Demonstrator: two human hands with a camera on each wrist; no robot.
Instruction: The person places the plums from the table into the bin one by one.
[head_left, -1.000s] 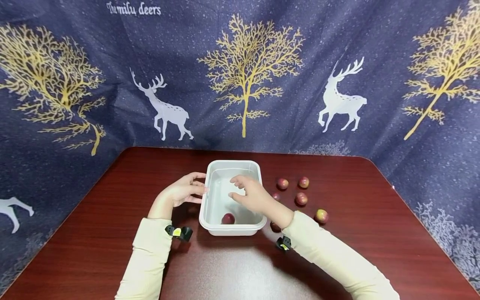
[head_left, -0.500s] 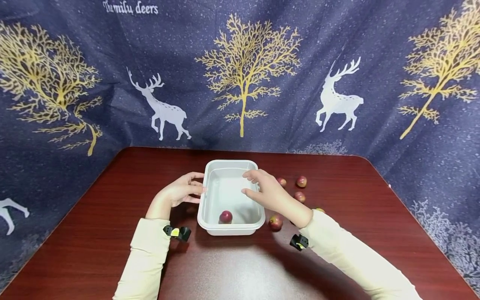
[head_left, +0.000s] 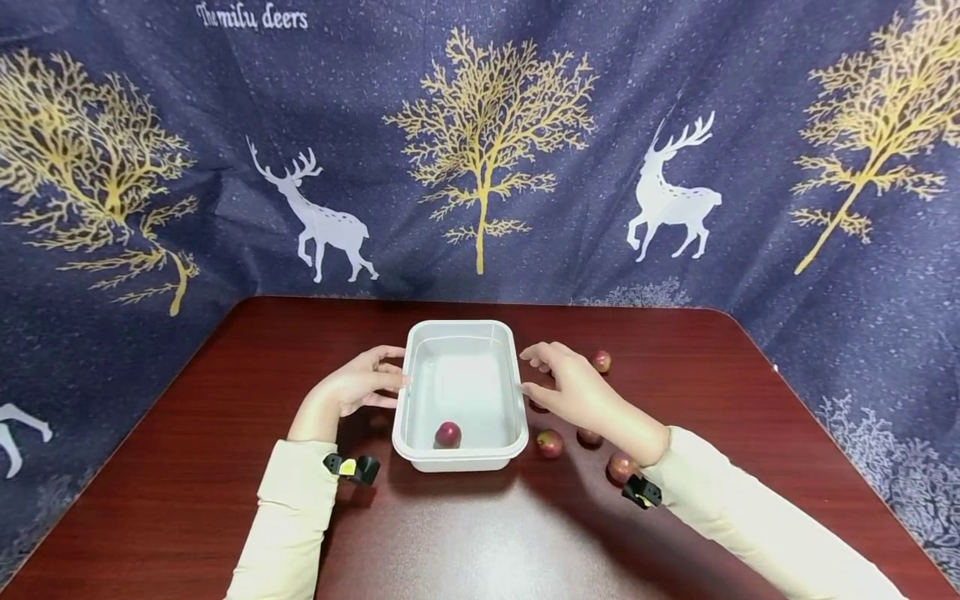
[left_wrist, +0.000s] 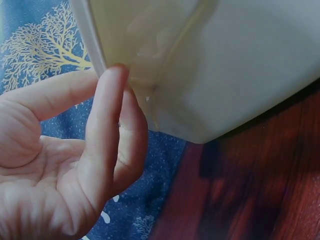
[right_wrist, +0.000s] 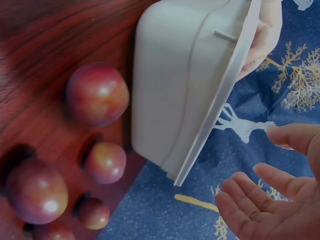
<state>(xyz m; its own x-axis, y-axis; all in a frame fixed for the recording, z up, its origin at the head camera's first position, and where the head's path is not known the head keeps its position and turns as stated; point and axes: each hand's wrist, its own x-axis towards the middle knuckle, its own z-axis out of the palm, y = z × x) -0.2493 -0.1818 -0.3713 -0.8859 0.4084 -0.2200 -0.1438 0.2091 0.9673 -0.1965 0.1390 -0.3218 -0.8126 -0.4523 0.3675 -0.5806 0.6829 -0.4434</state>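
Note:
A white plastic box [head_left: 459,454] stands on the table, with one dark red plum [head_left: 448,434] lying inside near its front wall. My left hand [head_left: 360,385] holds the box's left rim; the left wrist view has the fingertips against the outer wall and the thumb reaching behind the rim. Just off the right rim hovers my right hand [head_left: 573,387], its fingers loosely curved and nothing between them. Below that hand and forearm are several red-and-yellow plums, including a plum [head_left: 550,443] beside the box and a larger-looking plum [right_wrist: 37,191] in the right wrist view.
Farther back on the dark red wooden table [head_left: 480,542] lies another plum [head_left: 602,361]. The right forearm partly covers some of the fruit. A blue cloth [head_left: 420,150] with deer and gold trees hangs behind the table.
My right hand has moved rightward from over the box to beyond its right rim, uncovering the box's interior. My left hand stays at the left rim.

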